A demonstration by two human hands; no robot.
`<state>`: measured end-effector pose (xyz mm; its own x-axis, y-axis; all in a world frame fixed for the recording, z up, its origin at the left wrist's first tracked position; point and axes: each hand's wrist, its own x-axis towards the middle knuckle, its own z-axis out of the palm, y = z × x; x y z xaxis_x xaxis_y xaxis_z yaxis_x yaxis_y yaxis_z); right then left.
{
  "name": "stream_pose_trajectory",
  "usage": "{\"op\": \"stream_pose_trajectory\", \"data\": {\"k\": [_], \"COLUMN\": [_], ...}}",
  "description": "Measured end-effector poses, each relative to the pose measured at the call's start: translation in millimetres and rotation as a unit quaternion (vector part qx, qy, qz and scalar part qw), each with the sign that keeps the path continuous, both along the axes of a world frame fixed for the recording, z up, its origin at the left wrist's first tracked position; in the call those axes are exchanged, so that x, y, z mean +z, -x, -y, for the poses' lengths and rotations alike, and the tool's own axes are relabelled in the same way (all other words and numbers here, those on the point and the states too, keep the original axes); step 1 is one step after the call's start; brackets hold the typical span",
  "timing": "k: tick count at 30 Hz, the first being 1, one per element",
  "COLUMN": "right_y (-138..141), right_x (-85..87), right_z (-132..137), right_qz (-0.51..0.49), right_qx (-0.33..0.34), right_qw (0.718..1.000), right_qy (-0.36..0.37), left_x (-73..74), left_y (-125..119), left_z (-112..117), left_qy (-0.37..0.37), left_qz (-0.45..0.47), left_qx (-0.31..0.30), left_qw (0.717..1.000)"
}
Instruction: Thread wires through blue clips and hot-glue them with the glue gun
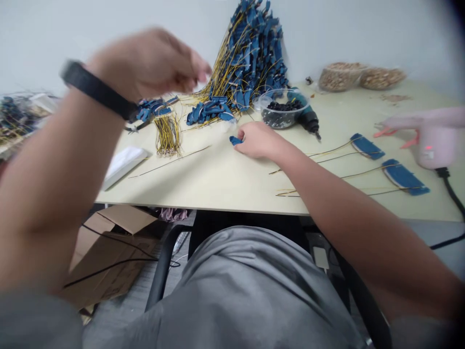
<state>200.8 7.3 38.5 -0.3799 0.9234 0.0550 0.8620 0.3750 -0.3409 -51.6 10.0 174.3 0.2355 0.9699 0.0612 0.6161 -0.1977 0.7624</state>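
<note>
Right hand (258,140), centre frame, pinches small blue piece (235,140) on table (225,179). Left hand (148,63), upper left, raised, blurred; grip cannot tell. Hands well apart. Risk: left wrist sweeping down snags wire pile (247,58), tips bead bowl (281,114).

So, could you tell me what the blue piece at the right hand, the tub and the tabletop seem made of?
The blue piece pinched by the right hand looks like matte felt or fabric, without shine. The tub seems clear glossy plastic: dark contents show through its wall. The tabletop looks like pale, smooth laminate or painted board, thin-edged.
</note>
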Motion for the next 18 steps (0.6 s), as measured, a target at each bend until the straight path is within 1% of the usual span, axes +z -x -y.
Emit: {"op": "stream_pose_trajectory", "data": {"k": [3, 4, 5, 6, 8, 9, 11, 15, 18], "right_y": [-4, -5, -7, -9, -11, -12, -13, -10, -10], "right_x": [4.5, 6.8, 9.1, 11.3, 14.5, 15.2, 14.7, 9.4, 6.6], "right_z": [-2, -3, -4, -5, -8, -9, -10, -10, -11], "right_qz": [-0.021, -0.033, -0.048, -0.064, -0.099, -0.115, -0.135, -0.161, -0.179], "right_qx": [0.002, 0.000, -0.004, -0.008, -0.010, -0.004, 0.014, 0.030, 0.036], "right_qw": [1.000, 0.999, 0.999, 0.998, 0.995, 0.993, 0.991, 0.986, 0.983], "right_qy": [0.003, 0.002, -0.001, -0.006, -0.019, -0.020, -0.010, 0.003, 0.002], "left_x": [-57.2, -76.1, -93.1, -107.3, -127.4, -133.8, -141.7, -148.3, -151.1], "left_y": [-18, -22, -23, -23, -16, -12, -6, -9, -17], "left_z": [-1, -4, -8, -12, -22, -26, -30, -27, -23], "left_qy": [0.072, 0.094, 0.100, 0.101, 0.082, 0.071, 0.052, 0.046, 0.050], "left_qz": [0.031, 0.033, 0.035, 0.037, 0.054, 0.057, 0.051, 0.031, 0.045], "left_qx": [0.001, -0.011, -0.009, -0.020, -0.064, -0.080, -0.097, -0.098, -0.102], "left_qw": [0.997, 0.995, 0.994, 0.994, 0.993, 0.993, 0.993, 0.994, 0.993]}}
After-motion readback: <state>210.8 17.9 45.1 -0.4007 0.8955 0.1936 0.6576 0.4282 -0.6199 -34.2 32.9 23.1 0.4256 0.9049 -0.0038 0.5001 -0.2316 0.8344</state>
